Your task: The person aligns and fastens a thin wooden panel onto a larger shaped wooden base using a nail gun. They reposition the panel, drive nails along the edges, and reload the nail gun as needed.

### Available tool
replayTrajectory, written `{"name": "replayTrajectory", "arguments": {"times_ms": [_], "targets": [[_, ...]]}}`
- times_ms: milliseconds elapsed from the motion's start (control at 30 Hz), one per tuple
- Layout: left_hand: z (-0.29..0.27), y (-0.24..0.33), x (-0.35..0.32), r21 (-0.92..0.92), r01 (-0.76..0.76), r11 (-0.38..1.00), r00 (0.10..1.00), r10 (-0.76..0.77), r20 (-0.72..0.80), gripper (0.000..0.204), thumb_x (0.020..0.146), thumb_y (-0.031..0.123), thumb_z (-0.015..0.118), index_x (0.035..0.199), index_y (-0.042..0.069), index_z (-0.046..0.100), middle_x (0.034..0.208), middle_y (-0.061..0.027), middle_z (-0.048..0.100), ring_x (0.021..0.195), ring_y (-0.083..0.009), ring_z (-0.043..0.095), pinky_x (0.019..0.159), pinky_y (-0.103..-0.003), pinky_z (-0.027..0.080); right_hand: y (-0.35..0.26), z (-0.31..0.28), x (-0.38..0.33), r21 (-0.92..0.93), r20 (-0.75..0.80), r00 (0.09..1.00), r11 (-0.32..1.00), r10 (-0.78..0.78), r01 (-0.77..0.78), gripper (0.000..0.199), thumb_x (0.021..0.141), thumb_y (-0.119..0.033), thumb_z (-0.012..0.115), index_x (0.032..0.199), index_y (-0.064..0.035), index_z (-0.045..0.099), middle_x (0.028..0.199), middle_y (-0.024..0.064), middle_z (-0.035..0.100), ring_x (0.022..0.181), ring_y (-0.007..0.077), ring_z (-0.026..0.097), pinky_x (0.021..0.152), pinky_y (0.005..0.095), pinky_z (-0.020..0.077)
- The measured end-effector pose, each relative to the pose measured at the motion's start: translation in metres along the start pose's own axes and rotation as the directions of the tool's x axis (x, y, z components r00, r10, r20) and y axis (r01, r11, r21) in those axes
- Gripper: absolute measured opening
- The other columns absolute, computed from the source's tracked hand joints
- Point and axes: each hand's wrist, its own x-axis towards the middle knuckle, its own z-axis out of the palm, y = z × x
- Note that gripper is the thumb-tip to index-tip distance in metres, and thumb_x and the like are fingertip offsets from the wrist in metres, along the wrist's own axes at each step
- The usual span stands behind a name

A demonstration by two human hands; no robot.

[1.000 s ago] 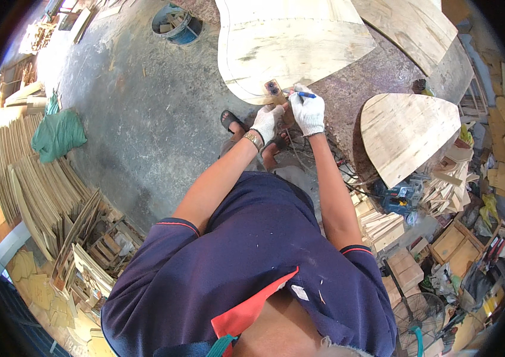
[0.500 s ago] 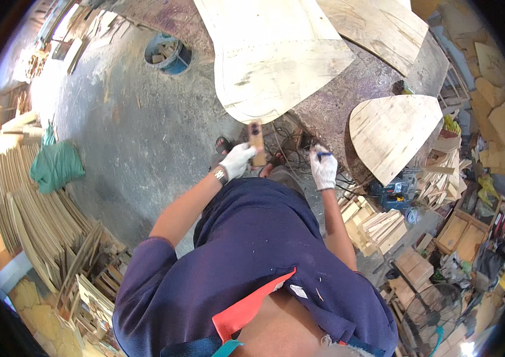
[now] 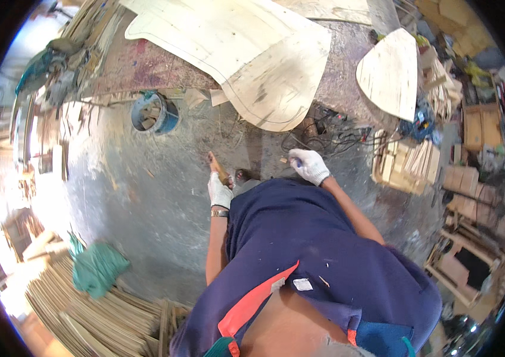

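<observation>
One wooden piece [image 3: 219,170] sits in the left hand [image 3: 221,193], a blue pen [image 3: 298,162] in the right hand [image 3: 310,167].

Upper garment: dark navy shirt [image 3: 288,229], orange-red inner placket [image 3: 255,302], small white patch [image 3: 303,284] beside the neck opening, blue collar section [image 3: 383,340]. Left hand [image 3: 221,191] and right hand [image 3: 310,166]: white knit gloves [image 3: 222,197]. Left wrist: metal-band watch [image 3: 219,213].
</observation>
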Motion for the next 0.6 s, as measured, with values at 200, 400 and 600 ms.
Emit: {"name": "replayTrajectory", "arguments": {"times_ms": [200,400,600], "targets": [[-0.076,0.086,0.005,0.234,-0.404,0.884,0.909,0.416,-0.001,0.040,0.105,0.040,0.056,0.114,0.002,0.059,0.090,-0.0096,0.067,0.067,-0.0201,0.064,0.060,-0.034,0.052,-0.100,0.032,0.037,-0.094,0.307,0.951,0.993,-0.034,0.066,0.011,0.084,-0.014,0.068,0.094,-0.0141,0.064,0.071,0.0134,0.067,0.067,0.0357,0.068,0.061,0.0458,0.0506],[-0.100,0.137,0.000,0.395,-0.549,0.737,0.833,0.524,0.179,0.040,0.102,0.023,0.065,0.131,-0.005,0.059,0.119,-0.0077,0.067,0.104,-0.0126,0.060,0.090,-0.029,0.047,-0.132,0.045,0.049,-0.025,0.075,0.991,0.994,-0.107,0.109,0.019,0.082,-0.012,0.066,0.100,-0.0121,0.062,0.077,0.0126,0.069,0.074,0.0363,0.068,0.065,0.0479,0.0509],[-0.039,0.148,-0.021,0.263,-0.518,0.814,0.839,0.422,0.344,0.018,0.094,0.006,0.071,0.111,0.004,0.063,0.103,-0.0008,0.066,0.088,-0.0089,0.061,0.076,-0.024,0.049,-0.143,0.079,0.097,0.239,-0.091,0.994,0.970,0.065,-0.042,0.030,0.086,-0.020,0.073,0.111,-0.0075,0.061,0.094,0.0114,0.071,0.081,0.0331,0.070,0.072,0.0431,0.0577]]}}
